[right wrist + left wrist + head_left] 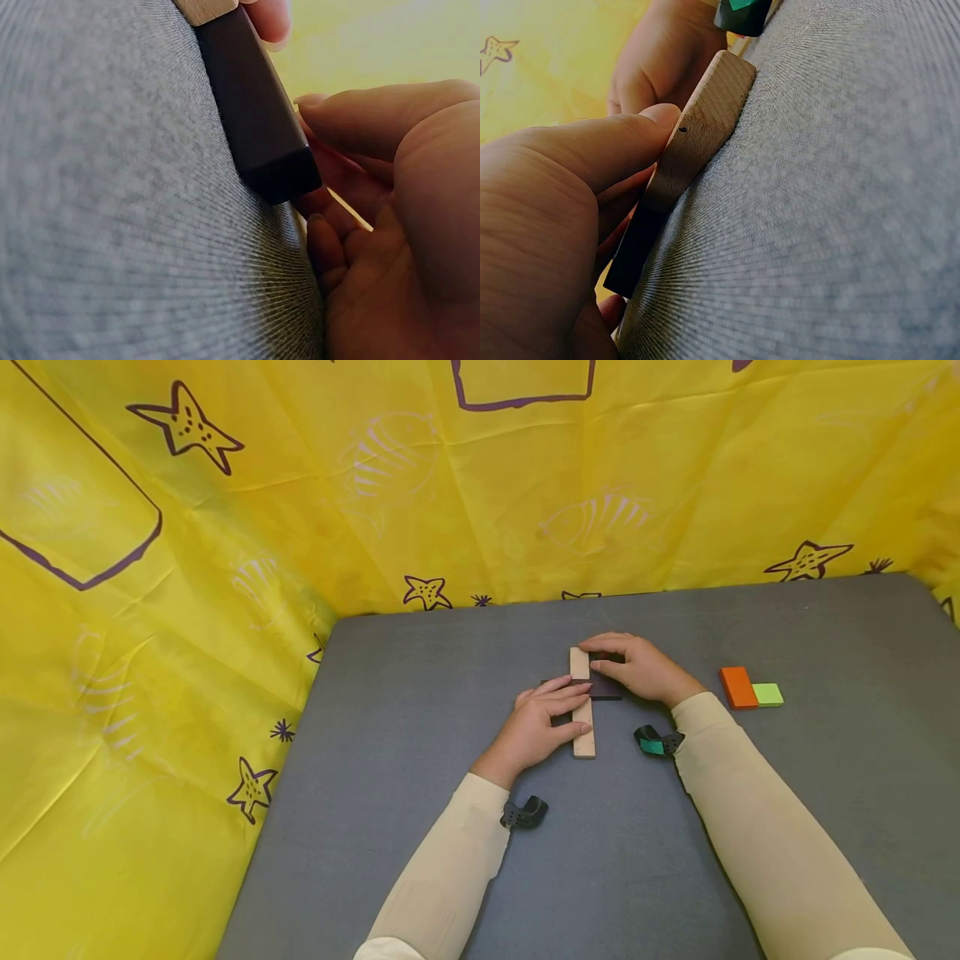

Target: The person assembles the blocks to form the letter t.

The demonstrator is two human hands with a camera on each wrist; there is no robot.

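Plain wooden blocks and a dark block form a cross on the table. In the head view the upper wooden block [579, 664] lies beyond the dark block [606, 688], and the lower wooden block [583, 745] points toward me. My left hand [528, 731] rests across the middle of the cross with extended fingers, its thumb on the lower wooden block. Fingertips of my right hand [645, 668] touch the far end of the upper wooden block, with the thumb at its right side. The right wrist view shows the dark block's end [262, 127] beside that hand. My left fingers cover the crossing.
To the right of my right forearm, an orange block [738, 687] lies beside a light green block [767, 695]. The grey table [420, 710] meets a yellow patterned cloth [495, 510] at its back and left edges. A dark camera mount sits on each wrist.
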